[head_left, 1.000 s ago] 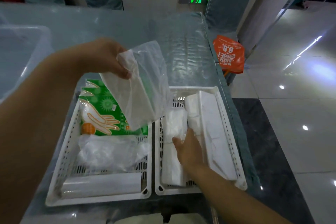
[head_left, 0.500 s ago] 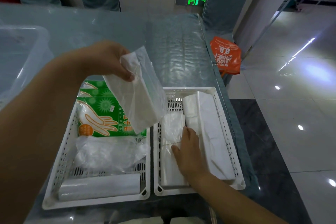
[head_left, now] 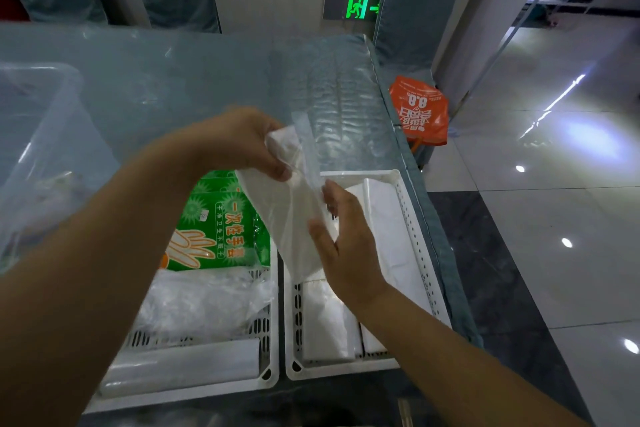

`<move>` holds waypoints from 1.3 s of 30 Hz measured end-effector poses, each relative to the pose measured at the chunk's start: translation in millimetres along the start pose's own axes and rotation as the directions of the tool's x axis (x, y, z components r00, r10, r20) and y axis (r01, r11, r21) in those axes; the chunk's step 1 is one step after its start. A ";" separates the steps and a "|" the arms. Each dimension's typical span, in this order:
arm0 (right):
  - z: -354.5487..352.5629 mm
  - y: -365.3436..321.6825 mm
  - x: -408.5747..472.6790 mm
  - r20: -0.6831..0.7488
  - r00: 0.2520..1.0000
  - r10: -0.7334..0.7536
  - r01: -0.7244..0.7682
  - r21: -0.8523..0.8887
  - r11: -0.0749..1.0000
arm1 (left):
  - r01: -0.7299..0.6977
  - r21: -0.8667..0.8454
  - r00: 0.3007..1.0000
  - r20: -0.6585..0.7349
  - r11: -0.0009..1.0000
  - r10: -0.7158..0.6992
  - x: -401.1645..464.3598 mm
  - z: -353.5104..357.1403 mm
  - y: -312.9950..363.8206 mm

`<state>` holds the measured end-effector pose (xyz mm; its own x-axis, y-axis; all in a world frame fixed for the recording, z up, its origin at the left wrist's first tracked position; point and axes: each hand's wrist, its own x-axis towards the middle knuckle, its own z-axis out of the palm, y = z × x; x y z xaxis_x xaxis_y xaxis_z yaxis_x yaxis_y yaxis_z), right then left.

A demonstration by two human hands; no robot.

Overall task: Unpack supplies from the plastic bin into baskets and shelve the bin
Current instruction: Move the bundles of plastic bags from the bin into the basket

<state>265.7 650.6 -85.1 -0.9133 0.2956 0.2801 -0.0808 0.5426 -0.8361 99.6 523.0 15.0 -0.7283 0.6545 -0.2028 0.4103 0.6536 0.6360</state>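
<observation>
Two hands on one packet now, mid-air over the gap between the baskets. Left hand (head_left: 239,142) pinching the top corner of the clear bag of white sheets (head_left: 294,215), fingers curled round it; right hand (head_left: 346,239) up against its lower right edge, thumb and fingers closing on the plastic. Unpacking step, clearly: one more supply on its way into a basket. Right basket (head_left: 420,253) looking the likely home, already lined with similar white packs. Left basket (head_left: 273,374) carrying the green glove packet (head_left: 221,229), a crumpled clear bag (head_left: 207,298) and a roll (head_left: 180,364). Plastic bin (head_left: 38,135) off to the left on the worktop (head_left: 173,80), not yet shelved, contents hard to make out.

Next: lowering the packet flat beside the others, probably needing a straightening first, since the film hangs loose.

Half a second back, right hand down inside the right basket pressing the packs; now lifted to meet the bag, which sits lower and further right.
</observation>
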 end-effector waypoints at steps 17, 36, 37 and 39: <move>-28.8 22.3 -23.1 0.160 0.872 0.462 -0.489 0.273 0.829 | 0.005 -0.197 0.960 0.275 0.980 0.050 23.8 69.6 -11.4; 2.4 55.6 -65.7 0.268 0.700 0.661 -0.661 -0.107 0.743 | -0.057 0.536 0.998 0.035 0.842 0.045 35.3 162.4 -49.1; 2.3 55.4 -66.2 0.273 0.686 0.675 -0.676 -0.103 0.729 | -0.044 0.526 0.999 0.039 0.849 0.028 36.1 161.8 -50.6; 1.6 54.4 -69.3 0.235 0.722 0.651 -0.638 -0.140 0.758 | -0.053 0.541 0.998 0.054 0.839 0.028 37.8 163.0 -52.3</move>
<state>323.9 658.4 -150.7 -0.8057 0.3818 -0.4528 0.5769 0.3325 -0.7461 140.0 575.6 -147.3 -0.6856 0.6923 -0.2251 0.6800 0.7194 0.1415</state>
